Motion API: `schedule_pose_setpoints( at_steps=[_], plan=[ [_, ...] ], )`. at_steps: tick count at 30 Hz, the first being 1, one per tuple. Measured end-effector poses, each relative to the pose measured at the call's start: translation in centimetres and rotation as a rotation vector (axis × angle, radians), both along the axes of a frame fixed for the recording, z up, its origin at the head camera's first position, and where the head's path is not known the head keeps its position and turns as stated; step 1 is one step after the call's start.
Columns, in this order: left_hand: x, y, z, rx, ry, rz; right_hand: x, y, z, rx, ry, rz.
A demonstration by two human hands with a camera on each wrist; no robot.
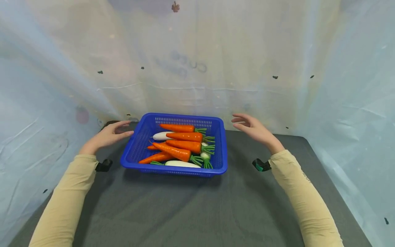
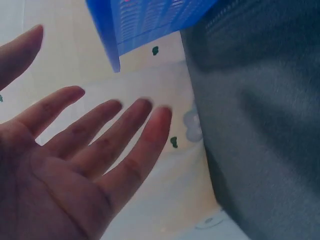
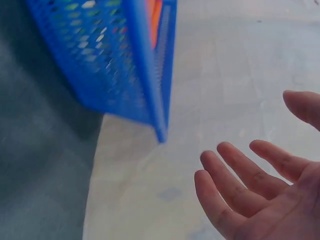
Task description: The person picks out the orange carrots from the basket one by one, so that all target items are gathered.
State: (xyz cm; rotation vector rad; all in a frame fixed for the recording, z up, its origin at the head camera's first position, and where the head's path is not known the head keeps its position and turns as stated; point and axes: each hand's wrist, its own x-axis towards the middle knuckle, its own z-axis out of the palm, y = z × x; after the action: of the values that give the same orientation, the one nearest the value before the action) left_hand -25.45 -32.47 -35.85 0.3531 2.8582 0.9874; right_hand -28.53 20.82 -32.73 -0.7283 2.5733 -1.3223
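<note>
A blue plastic basket (image 1: 174, 170) stands on the dark table, holding several orange carrots (image 1: 185, 146) with green stems. White radishes (image 1: 182, 164) lie among and under them. My left hand (image 1: 108, 136) is just beside the basket's left rim, fingers spread and relaxed; in the left wrist view a gap shows between the fingertips and the rim. On the other side, my right hand (image 1: 253, 129) hovers off the basket's right rim, its fingers loosely bent. The right wrist view also shows that hand apart from the basket. Neither hand holds anything.
The grey-black table (image 1: 185, 209) extends in front of the basket and to both sides. Behind it hangs a pale plastic sheet (image 1: 191, 68) with small dark marks, and similar sheeting closes in left and right. Each wrist carries a black strap.
</note>
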Motion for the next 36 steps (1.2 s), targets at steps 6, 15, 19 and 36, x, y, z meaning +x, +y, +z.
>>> schedule_pose_setpoints(
  at_steps=[6,15,19,36],
  plan=[
    [0.2,0.2,-1.3,0.069,-0.093,-0.013,-0.3,-2.2,0.6,0.011,-0.035,0.05],
    [0.6,0.3,-2.3,0.154,-0.153,0.014,-1.1,-5.5,0.6,-0.102,-0.175,0.164],
    [0.5,0.5,-2.2,0.186,-0.183,0.024,-1.6,-6.9,0.3,-0.071,-0.225,0.187],
    [1.2,1.0,-1.2,0.228,-0.238,0.029,-3.7,-11.7,-0.6,0.026,-0.375,0.18]
  ],
)
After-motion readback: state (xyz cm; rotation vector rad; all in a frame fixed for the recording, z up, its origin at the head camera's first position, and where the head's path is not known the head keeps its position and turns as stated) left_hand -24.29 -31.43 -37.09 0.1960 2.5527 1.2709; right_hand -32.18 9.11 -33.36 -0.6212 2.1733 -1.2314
